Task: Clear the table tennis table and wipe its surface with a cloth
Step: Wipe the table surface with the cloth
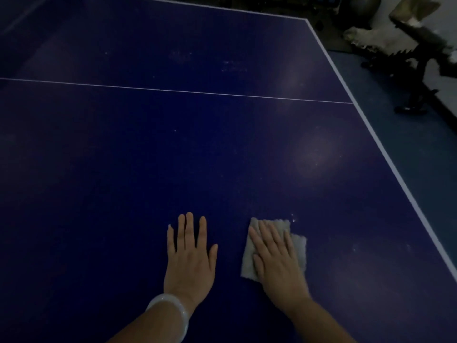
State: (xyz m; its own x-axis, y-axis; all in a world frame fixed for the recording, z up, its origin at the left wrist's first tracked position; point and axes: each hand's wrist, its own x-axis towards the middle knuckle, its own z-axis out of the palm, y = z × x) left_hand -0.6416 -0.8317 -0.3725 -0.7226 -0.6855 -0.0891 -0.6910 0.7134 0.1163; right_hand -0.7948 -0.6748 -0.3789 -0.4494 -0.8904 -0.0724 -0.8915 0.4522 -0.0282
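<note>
- The right hand (277,258) lies flat on a pale grey cloth (298,246), fingers straight and close together, pressing it against the table rather than curling round it.
- The left hand (190,256) rests palm down on the bare surface just beside the cloth, fingers straight and slightly spread, holding nothing. A pale, glossy bangle (170,313) circles its wrist.
- The table tennis table (148,157) fills nearly the whole view: a dark blue top with a thin white line (173,91) running across it and a white border (385,154) along its right side.
- Faint pale specks and smudges dot the blue top, some just beyond the cloth and others past the white line.
- The room is dim. To the right of the table lies blue flooring (425,169).
- In the upper right corner stands a dark metal stand (418,78) with pale, ragged material (371,38) draped near it; what these are is hard to make out in the low light.
- A rounded grey shape (366,3) sits at the top edge, cut off by the frame.
- Both forearms are cut off at the bottom edge.
- The cloth is small, roughly rectangular and fuzzy-textured, lying flat on the near part of the table, right of centre; the hand covers much of it, leaving its far and right edges showing.
</note>
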